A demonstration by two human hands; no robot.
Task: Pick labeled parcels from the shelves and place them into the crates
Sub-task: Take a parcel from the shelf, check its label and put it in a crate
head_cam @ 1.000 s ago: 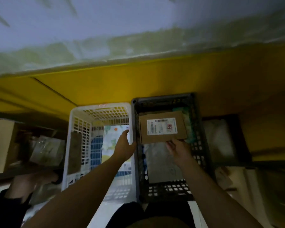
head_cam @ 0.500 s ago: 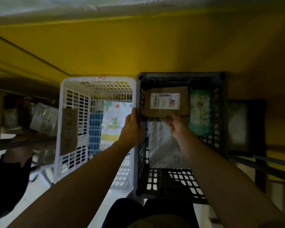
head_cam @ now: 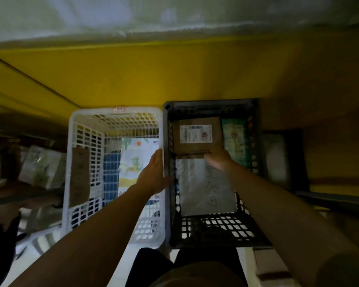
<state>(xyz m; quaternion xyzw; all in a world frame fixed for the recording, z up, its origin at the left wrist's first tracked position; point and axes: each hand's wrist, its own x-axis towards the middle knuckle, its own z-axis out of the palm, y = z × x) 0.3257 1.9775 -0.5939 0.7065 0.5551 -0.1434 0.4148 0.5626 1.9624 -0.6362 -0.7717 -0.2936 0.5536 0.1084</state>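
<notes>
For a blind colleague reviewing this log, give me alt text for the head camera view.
A person's right hand holds a labeled brown parcel by its near edge at the far end of a black crate, above a white mailer. Their left hand lies flat against the rim of the white crate.

The right hand (head_cam: 217, 160) has moved the brown parcel (head_cam: 196, 135) deeper into the black crate (head_cam: 211, 104).

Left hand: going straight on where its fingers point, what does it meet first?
Probably nothing new: the left hand lies along the rim where the white crate and black crate meet, and would run towards their far corners. Depth is unclear.
</notes>
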